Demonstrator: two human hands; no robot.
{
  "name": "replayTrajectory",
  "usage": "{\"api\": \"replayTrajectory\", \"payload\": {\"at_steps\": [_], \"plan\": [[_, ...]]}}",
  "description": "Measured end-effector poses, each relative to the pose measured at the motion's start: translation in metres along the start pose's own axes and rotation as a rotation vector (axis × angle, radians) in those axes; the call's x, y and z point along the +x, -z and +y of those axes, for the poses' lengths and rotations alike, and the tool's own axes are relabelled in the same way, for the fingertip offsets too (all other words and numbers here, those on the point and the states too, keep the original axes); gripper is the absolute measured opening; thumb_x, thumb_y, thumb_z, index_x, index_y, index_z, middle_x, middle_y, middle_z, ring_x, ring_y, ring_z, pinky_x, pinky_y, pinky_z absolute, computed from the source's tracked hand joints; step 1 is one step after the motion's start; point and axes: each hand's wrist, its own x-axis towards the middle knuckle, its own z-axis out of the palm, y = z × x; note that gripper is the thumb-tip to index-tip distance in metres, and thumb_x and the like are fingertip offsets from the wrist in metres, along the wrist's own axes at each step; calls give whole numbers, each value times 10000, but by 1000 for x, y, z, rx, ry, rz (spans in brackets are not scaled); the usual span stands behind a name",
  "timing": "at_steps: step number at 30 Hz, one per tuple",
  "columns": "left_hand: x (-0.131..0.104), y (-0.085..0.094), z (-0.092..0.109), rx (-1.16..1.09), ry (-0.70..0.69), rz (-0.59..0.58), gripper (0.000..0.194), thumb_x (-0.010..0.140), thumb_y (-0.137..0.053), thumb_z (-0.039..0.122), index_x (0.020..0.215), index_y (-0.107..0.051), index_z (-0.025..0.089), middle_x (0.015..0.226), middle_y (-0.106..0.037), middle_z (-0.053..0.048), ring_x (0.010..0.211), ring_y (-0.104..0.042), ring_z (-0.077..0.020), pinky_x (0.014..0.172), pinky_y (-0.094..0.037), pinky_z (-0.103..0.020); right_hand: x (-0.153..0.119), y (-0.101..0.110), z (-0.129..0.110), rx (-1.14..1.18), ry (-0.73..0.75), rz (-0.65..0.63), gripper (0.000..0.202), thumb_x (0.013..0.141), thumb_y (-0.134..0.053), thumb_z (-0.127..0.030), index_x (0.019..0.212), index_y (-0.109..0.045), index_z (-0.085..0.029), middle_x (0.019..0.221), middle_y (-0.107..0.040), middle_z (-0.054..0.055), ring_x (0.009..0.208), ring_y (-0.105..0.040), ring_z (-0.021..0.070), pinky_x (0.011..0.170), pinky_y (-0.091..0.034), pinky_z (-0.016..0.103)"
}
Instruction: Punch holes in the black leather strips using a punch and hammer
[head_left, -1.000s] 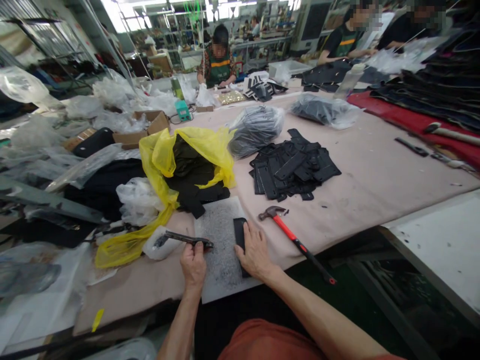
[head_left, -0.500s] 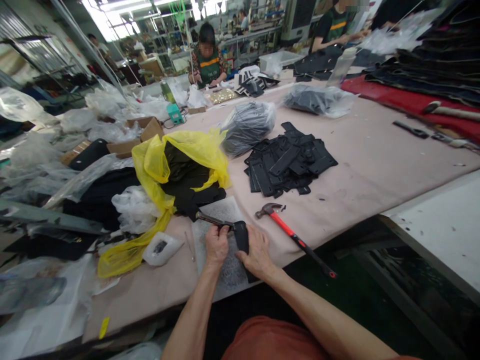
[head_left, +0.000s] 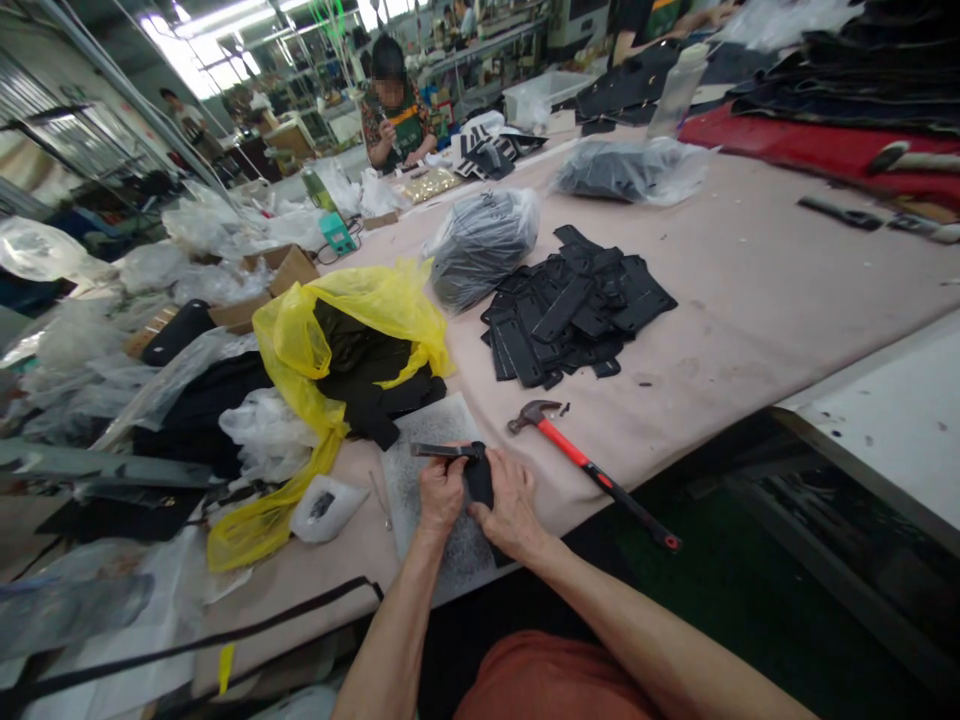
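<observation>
My left hand (head_left: 441, 492) is closed around a long, narrow, dark metallic tool (head_left: 439, 451), whose kind I cannot make out. Its right end meets the top of a small black piece (head_left: 480, 482), which looks like leather or fabric. Fingers of my right hand (head_left: 514, 500) wrap the right side of that piece, thumb towards me. Both hands are above a speckled grey slab (head_left: 459, 570) at the table's near edge. Right of them lies a claw hammer (head_left: 574, 450) with a red and black handle. Farther back is a heap of flat black pieces (head_left: 574, 310).
A yellow plastic bag (head_left: 300, 345) with dark pieces stands left of the slab. Behind the heap are clear bags of dark pieces (head_left: 484, 245). A white wrapped packet (head_left: 328, 508) and a thin metal rod (head_left: 381, 498) lie nearby. A co-worker (head_left: 397, 115) sits across the table.
The metallic tool has turned in my left hand, and its outer end now sits lower and farther right. A black strap shows at lower left. The co-worker has raised a hand.
</observation>
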Motion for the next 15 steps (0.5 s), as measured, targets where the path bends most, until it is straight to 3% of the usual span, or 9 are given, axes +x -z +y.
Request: {"api": "replayTrajectory", "payload": {"at_steps": [15], "plan": [[2, -9, 7, 178, -12, -10, 213, 867, -525, 267, 964, -698, 189, 978, -735, -63, 943, -679, -204, 892, -527, -339, 0, 2, 1, 47, -13, -3, 806, 678, -569, -225, 1432, -306, -115, 1432, -389, 187, 1336, -319, 319, 1105, -191, 537]]}}
